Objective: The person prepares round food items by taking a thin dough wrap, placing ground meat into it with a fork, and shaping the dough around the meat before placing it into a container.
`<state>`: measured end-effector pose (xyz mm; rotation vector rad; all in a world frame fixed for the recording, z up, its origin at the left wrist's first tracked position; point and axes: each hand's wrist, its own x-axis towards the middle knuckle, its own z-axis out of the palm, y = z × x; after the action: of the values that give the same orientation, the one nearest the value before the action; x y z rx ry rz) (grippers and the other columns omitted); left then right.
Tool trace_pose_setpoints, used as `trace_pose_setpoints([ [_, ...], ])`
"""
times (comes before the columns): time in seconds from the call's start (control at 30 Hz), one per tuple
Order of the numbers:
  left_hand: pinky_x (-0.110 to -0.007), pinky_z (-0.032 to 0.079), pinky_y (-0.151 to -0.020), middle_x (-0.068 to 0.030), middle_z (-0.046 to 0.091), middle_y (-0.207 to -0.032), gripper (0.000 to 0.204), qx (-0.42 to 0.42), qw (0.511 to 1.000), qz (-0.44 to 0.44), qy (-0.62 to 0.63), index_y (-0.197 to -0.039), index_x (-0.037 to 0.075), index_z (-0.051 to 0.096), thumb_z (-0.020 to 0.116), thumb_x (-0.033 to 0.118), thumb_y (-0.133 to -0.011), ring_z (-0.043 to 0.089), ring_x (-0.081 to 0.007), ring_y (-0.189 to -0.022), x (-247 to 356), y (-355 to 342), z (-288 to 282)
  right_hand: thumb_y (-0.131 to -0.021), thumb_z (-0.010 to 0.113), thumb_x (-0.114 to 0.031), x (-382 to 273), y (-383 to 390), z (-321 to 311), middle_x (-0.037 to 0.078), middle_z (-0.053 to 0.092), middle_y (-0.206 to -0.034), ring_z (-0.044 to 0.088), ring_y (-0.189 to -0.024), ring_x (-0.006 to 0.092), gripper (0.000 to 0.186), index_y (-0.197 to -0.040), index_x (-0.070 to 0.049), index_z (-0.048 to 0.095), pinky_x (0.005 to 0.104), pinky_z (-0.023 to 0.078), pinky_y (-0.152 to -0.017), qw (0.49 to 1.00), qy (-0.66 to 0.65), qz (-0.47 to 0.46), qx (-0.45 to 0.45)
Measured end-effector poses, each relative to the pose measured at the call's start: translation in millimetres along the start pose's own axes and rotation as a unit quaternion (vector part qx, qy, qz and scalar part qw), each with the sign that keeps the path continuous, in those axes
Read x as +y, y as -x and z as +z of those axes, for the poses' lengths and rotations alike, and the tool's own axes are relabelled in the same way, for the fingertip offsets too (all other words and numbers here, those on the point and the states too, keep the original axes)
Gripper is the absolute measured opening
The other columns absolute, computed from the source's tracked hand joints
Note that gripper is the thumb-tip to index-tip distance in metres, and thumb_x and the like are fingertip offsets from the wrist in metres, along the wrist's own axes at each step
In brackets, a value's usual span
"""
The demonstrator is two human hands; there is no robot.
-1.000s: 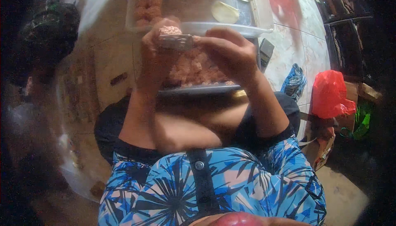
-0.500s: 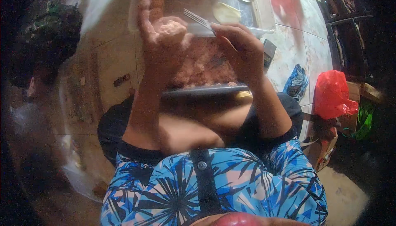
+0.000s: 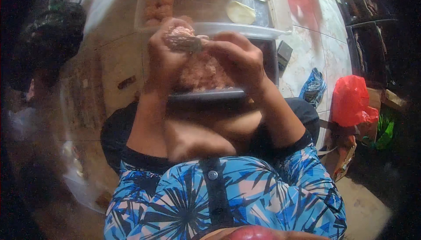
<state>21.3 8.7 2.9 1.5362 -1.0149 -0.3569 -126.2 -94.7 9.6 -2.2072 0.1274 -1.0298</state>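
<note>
My left hand (image 3: 163,53) is cupped, fingers curled around a pinkish lump of minced filling (image 3: 182,30); whether a wrapper lies under it I cannot tell. My right hand (image 3: 239,58) grips a fork (image 3: 184,42), its tines flat against the lump, slightly blurred. Below both hands, a dark rectangular tray (image 3: 206,95) holds a mass of minced filling (image 3: 204,75). Just beyond stands a pale-rimmed tray (image 3: 245,29). Two thin, pale round discs (image 3: 240,13) lie on its right side, and rows of reddish-brown round pieces (image 3: 160,1) line its left.
A small grey box-like object (image 3: 284,53) sits right of the dark tray. Farther right are a blue patterned bag (image 3: 313,86), a red plastic bag (image 3: 354,102) and dark crates (image 3: 368,34). A dark shape (image 3: 57,47) stands at the left. My folded legs are close below the tray.
My right hand has moved left, bringing the fork down onto the lump. My left hand's fingers, one outstretched before, have curled in around it.
</note>
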Motion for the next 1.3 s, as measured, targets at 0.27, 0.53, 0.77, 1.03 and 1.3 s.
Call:
trace_pose_setpoints([
  [0.27,-0.026,0.047,-0.068,-0.0021,0.060,-0.080,0.026,0.032,0.998,0.059,0.022,-0.089,0.003,0.057,0.073,0.018,-0.075,0.055,-0.0105,-0.075,-10,2,-2,-0.075,0.067,-0.002,2,-9,-17,0.011,0.063,-0.090,0.064,-0.079,0.0233,0.021,-0.095,-0.006,0.066,0.0296,0.052,-0.067,0.999,0.003,0.049,-0.009],
  [0.53,-0.026,0.046,-0.066,-0.0015,0.058,-0.079,0.021,0.062,0.994,0.066,0.067,-0.087,0.005,0.057,0.073,0.013,-0.076,0.053,-0.0107,-0.072,-2,-2,5,-0.078,0.065,0.001,8,-5,-14,0.009,0.065,-0.090,0.064,-0.075,0.0142,0.023,-0.099,-0.006,0.063,0.0248,0.051,-0.065,0.990,-0.017,0.142,0.011],
  [0.77,-0.022,0.042,-0.065,0.0008,0.054,-0.081,0.029,0.016,0.998,0.015,0.066,-0.091,0.008,0.051,0.074,0.004,-0.074,0.048,-0.0070,-0.068,-11,0,-3,-0.083,0.059,0.003,20,2,-16,0.001,0.060,-0.091,0.057,-0.080,0.0058,0.027,-0.109,-0.004,0.059,0.0186,0.046,-0.071,0.945,-0.227,0.232,0.021],
  [1.03,-0.028,0.049,-0.076,-0.0077,0.059,-0.098,0.086,0.075,0.988,0.018,0.133,-0.140,0.005,0.024,0.076,0.014,-0.073,0.057,-0.0148,-0.086,-5,-1,7,-0.081,0.056,0.006,9,10,1,0.001,0.060,-0.095,0.055,-0.085,0.0056,0.031,-0.111,-0.001,0.059,0.0194,0.044,-0.077,0.882,-0.336,0.331,-0.010],
  [1.3,-0.025,0.049,-0.073,-0.0019,0.062,-0.087,0.028,-0.002,0.998,-0.015,0.064,-0.092,0.004,0.059,0.074,0.004,-0.069,0.059,-0.0092,-0.081,-17,-2,-6,-0.077,0.066,0.000,7,4,7,0.012,0.062,-0.091,0.063,-0.084,0.0244,0.023,-0.099,-0.005,0.065,0.0283,0.051,-0.072,0.999,0.009,0.051,-0.009],
])
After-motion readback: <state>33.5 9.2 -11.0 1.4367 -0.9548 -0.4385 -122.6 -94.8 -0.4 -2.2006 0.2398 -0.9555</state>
